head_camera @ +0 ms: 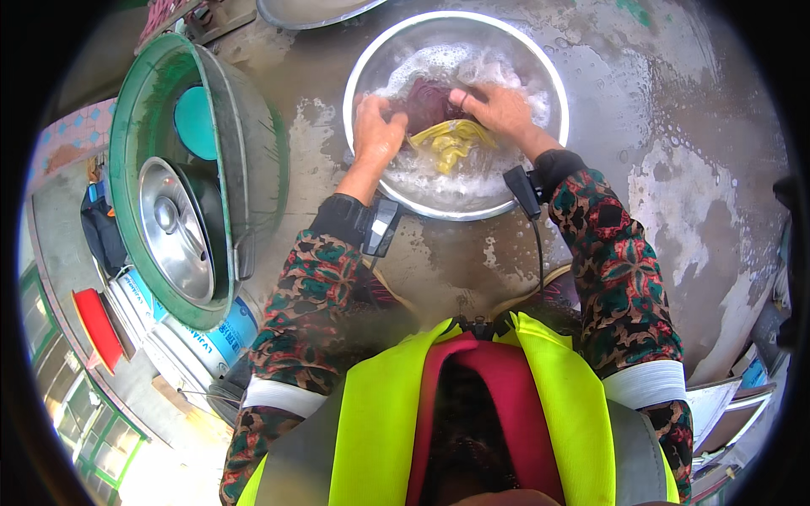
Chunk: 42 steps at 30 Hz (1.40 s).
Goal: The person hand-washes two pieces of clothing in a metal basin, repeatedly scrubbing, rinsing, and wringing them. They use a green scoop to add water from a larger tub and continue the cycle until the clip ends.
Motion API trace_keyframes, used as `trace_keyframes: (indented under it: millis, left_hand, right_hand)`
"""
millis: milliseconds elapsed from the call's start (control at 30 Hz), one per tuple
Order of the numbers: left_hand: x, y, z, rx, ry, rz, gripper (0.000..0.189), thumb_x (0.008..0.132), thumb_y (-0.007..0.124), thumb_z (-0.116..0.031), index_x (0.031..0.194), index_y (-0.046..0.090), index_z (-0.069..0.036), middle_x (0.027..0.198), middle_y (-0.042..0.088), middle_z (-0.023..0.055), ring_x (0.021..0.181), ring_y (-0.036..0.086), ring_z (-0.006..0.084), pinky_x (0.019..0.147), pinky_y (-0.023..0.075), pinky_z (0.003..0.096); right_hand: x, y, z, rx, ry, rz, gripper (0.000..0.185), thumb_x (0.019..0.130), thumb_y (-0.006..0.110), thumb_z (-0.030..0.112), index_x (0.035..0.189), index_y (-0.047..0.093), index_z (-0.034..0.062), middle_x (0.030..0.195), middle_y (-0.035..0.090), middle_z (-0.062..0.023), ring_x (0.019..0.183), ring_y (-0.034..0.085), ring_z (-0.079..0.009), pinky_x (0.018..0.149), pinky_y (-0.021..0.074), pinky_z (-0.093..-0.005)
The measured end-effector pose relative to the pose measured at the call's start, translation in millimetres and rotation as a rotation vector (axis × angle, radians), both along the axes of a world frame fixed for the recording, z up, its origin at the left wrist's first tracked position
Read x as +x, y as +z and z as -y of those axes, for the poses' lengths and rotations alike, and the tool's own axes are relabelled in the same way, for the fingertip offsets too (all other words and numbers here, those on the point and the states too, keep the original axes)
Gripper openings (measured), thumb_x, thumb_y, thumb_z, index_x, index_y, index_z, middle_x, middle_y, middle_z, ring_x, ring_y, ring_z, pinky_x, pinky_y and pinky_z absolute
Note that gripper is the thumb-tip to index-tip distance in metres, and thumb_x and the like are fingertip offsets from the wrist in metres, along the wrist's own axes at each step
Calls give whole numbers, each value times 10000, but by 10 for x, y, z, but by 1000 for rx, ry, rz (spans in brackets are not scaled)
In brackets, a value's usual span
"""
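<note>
A round metal basin (533, 63) with sudsy water stands on the wet concrete floor before me. Dark maroon cloth (430, 100) lies in its middle, and nearer to me a bunched yellow cloth (452, 144) sits in the foam. My left hand (380, 129) is over the basin's left part, fingers bent, at the left edge of the maroon cloth. On the other side my right hand (500, 109) reaches in with its thumb and fingers close to the maroon cloth. Whether either hand grips the cloth is not plain, as fingertips are partly hidden by cloth and suds.
To the left stands a large green-rimmed tub (120, 183) holding a metal lidded pot (183, 237) and a teal round object (196, 123). White buckets (221, 341) and a red object (98, 329) are lower left. Another metal basin (310, 19) is at the top.
</note>
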State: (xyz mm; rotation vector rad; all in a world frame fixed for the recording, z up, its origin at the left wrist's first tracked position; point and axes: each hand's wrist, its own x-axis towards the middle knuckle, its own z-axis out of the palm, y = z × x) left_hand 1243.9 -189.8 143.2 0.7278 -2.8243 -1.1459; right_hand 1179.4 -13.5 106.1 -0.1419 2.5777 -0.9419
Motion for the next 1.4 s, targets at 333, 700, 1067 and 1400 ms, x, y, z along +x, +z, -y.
trace_keyframes:
  millis: [333, 700, 1067, 1400]
  left_hand:
    - [217, -101, 228, 1448, 362, 98, 617, 950, 297, -601, 1103, 575, -72, 1086, 603, 125, 1064, 562, 271, 969, 422, 475]
    - [102, -131, -54, 1258, 496, -50, 232, 954, 466, -236, 1080, 568, -70, 982, 634, 68, 895, 641, 194, 771, 542, 346]
    - [45, 23, -226, 947, 453, -121, 134, 892, 513, -137, 900, 590, -28, 823, 589, 65, 735, 588, 158, 629, 500, 310]
    - [6, 16, -224, 924, 414, -143, 146, 865, 547, -133, 910, 586, -1, 836, 573, 68, 721, 550, 138, 599, 467, 303]
  right_hand:
    - [728, 261, 641, -500, 106, -463, 316, 703, 694, 337, 974, 661, 178, 937, 605, -115, 829, 624, -318, 704, 497, -449]
    - [449, 397, 536, -765, -205, -19, 406, 810, 633, 352, 1148, 625, 129, 1156, 566, -175, 1076, 548, -356, 966, 422, -398]
    - [407, 531, 541, -602, -351, -224, 301, 797, 690, 365, 976, 667, 124, 1046, 579, -129, 962, 580, -315, 867, 467, -389]
    - [383, 543, 577, -530, -357, -157, 258, 802, 684, 373, 880, 642, 131, 876, 596, -88, 894, 592, -308, 759, 471, -416]
